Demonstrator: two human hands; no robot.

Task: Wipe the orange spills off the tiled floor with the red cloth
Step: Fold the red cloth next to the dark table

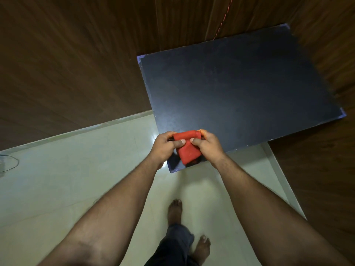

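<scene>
The red cloth is folded into a small pad and held up above the near left corner of a dark table. My left hand pinches its upper left edge between thumb and fingers. My right hand pinches its upper right edge the same way. The cloth hangs down between both hands. The pale tiled floor spreads below and to the left. No orange spill shows on the tiles in view.
A dark blue-black table fills the upper right, standing against brown wood-panelled walls. My bare feet stand on the tiles below the hands. A thin wire loop lies at the far left floor edge. A red cord hangs on the wall.
</scene>
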